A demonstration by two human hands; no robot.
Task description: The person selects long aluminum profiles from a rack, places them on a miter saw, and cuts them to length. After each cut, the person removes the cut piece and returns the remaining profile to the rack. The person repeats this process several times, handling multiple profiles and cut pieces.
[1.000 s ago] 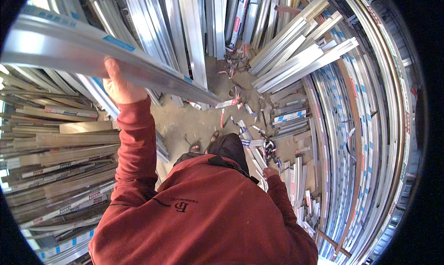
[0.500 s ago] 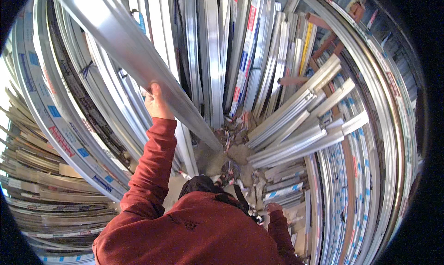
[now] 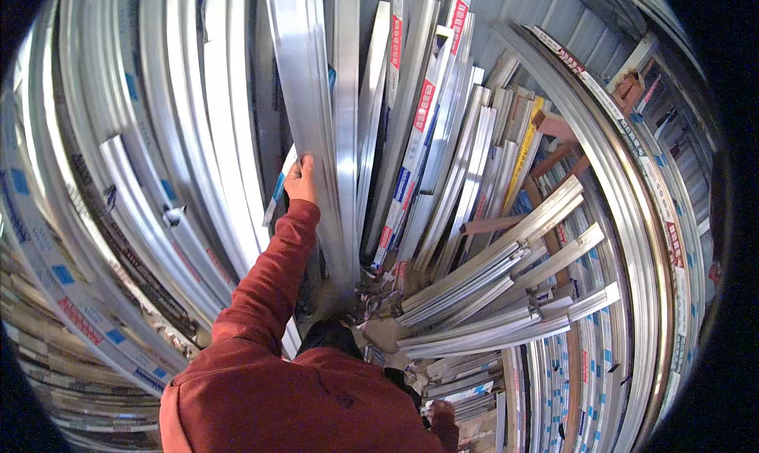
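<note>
My left hand is raised at arm's length in a red sleeve and grips a long silver aluminium profile. The profile stands almost upright among other profiles leaning against the wall, with its foot down on the floor near my feet. My right hand hangs low by my side at the lower edge of the view. Only a small part of it shows, and I cannot make out whether it holds anything.
Stacks of long aluminium profiles with blue and red labels surround me on every side. Some lean upright at the back, others lie fanned out at the right. Short offcuts litter the floor by my feet. Brown metal rack bars stand at the back right.
The profile in my left hand has swung from a slant across the upper left to nearly upright. My arm has stretched forward with it, and the view has turned toward the back wall.
</note>
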